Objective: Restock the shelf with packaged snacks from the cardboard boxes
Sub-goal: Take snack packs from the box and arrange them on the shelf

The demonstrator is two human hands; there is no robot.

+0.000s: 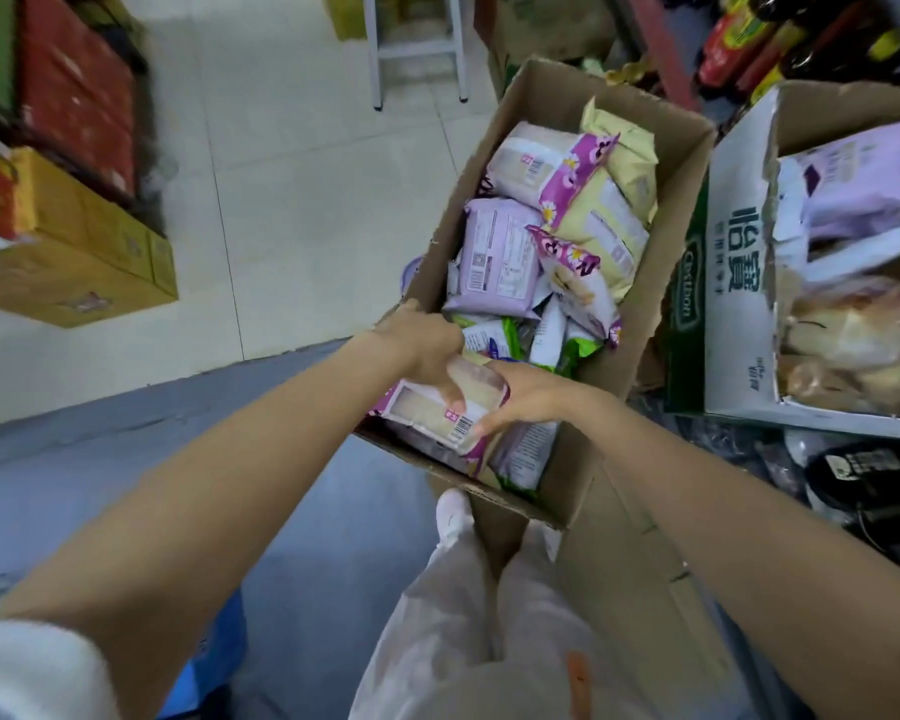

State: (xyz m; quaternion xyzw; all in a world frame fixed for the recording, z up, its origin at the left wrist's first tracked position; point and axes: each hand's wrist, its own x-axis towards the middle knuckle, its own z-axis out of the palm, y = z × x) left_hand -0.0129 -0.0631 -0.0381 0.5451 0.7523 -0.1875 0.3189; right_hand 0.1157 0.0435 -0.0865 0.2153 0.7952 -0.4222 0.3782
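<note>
An open brown cardboard box [552, 101] stands on the floor in front of me, full of several purple, cream and green snack packs [500, 252]. At its near end I hold one clear-windowed purple-edged snack pack [437, 413] with both hands. My left hand [424, 350] grips its top from the left, fingers curled over it. My right hand [520, 397] holds its right end, fingers along the underside by the barcode. A second, torn white and green cardboard box [739, 283] at the right holds bread-like packs [853, 335].
Yellow and red cartons [74, 200] are stacked at the left on the tiled floor. A white metal stool frame [417, 49] stands at the back. Bottles [780, 39] line a shelf at the top right. My legs and shoe [455, 511] are below the box.
</note>
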